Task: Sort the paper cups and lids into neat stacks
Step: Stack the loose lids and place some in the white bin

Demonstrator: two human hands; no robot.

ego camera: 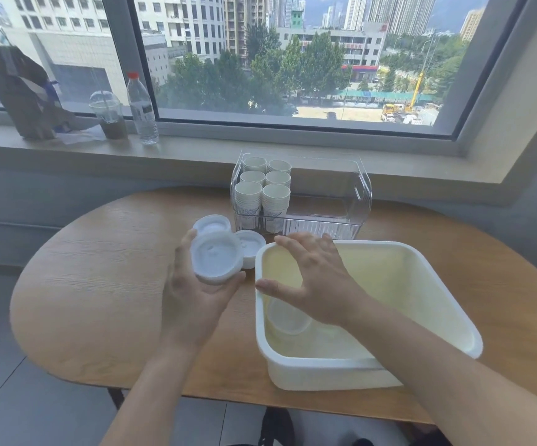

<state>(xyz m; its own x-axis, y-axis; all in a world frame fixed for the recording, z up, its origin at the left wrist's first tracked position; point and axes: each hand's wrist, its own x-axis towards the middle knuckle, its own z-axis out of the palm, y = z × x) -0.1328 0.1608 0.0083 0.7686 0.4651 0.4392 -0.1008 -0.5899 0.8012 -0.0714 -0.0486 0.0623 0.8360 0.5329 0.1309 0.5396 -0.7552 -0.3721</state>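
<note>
My left hand (193, 297) grips a short stack of white lids (216, 257) above the wooden table (99, 284). Two more lid stacks stand just behind it: one (211, 224) to the left, one (251, 247) to the right. My right hand (312, 278) hovers with spread fingers over the left part of the white plastic tub (421, 275) and holds nothing. One clear lid (288, 318) lies on the tub's floor, below that hand. Several stacks of white paper cups (262, 191) fill the left half of a clear plastic bin (357, 194) at the table's back.
On the window sill stand a water bottle (142, 107), a domed cup with a dark drink (107, 115) and a brown paper bag (19, 88). The table's rounded left end juts out over grey floor tiles.
</note>
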